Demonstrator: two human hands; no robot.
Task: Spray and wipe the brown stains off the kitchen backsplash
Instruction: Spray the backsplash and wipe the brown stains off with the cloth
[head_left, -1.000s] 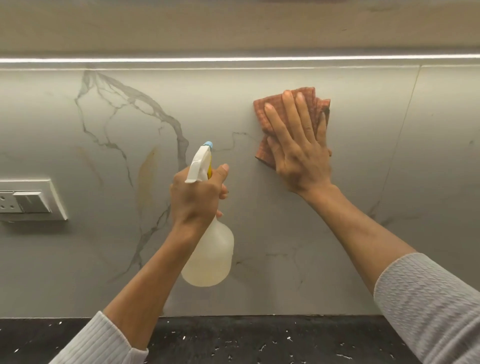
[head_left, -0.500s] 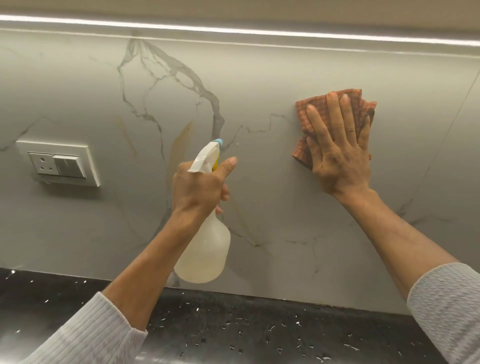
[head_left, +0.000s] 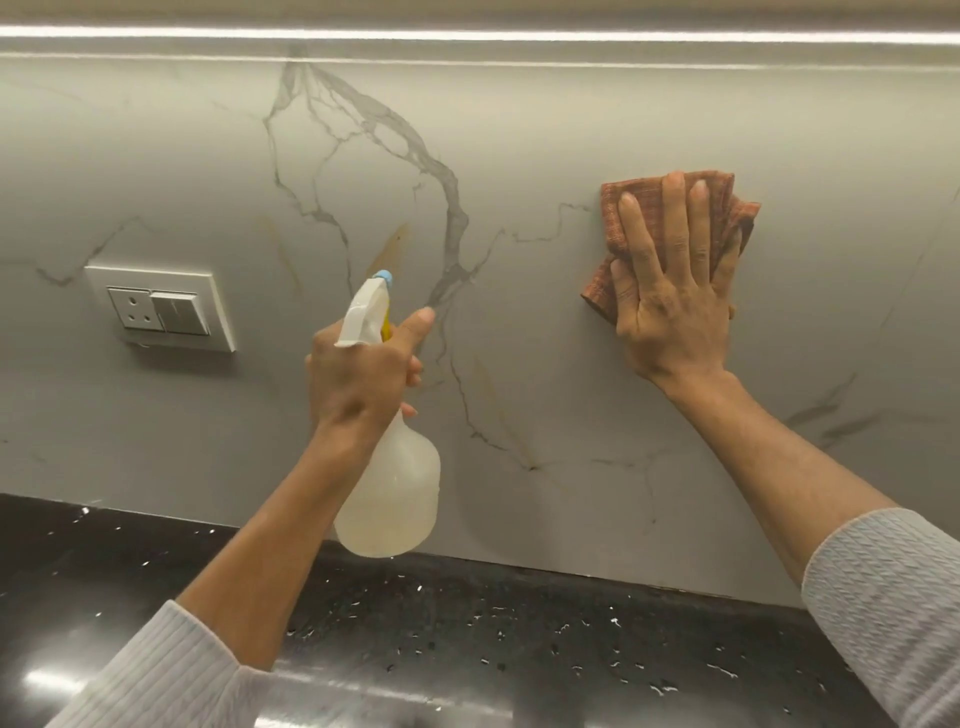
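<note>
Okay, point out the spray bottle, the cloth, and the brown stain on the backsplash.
spray bottle (head_left: 387, 499), head view, on its translucent body.
cloth (head_left: 613, 208), head view, on its upper left corner.
brown stain (head_left: 390, 249), head view, on the streak above the nozzle.

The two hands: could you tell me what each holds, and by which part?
Left hand grips the translucent plastic spray bottle by its neck. Right hand presses the folded orange cloth flat against the backsplash.
</note>
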